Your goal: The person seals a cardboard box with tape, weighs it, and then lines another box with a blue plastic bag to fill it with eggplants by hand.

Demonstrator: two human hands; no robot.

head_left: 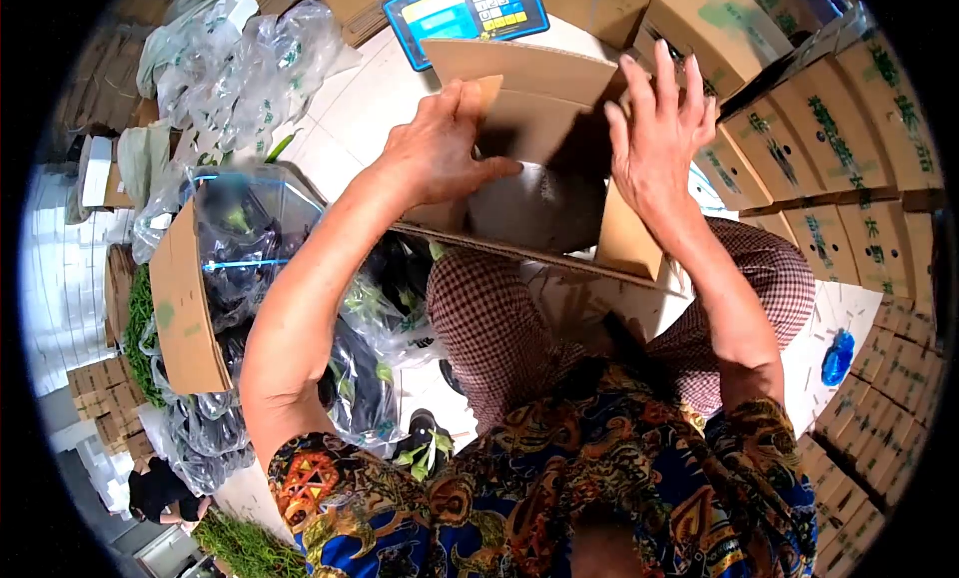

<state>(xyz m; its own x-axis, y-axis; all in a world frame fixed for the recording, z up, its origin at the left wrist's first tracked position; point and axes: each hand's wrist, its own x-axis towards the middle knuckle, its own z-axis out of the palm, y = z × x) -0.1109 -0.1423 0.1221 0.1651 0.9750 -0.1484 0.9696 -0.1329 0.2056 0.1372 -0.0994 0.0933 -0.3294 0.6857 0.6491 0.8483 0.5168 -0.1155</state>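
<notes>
Between my knees stands a cardboard box (pixel 524 58) with its top open and its flaps up. My left hand (pixel 440 143) lies over the box's left flap, fingers bent over it and thumb stretched across the opening. At the right flap, my right hand (pixel 659 133) is spread, its fingers apart and pointing up, with the palm side by the cardboard. A pale surface shows inside the box. Left of my left arm, eggplants in clear plastic (pixel 235 228) sit by another carton with its brown flap (pixel 185 303) folded out.
A blue scale display (pixel 465 16) is beyond the box. Printed cartons (pixel 829 143) are stacked on the right. Clear plastic bags (pixel 265 73) lie at upper left. Bagged eggplants (pixel 360 388) lie near my left knee. A person (pixel 165 490) is at the lower left.
</notes>
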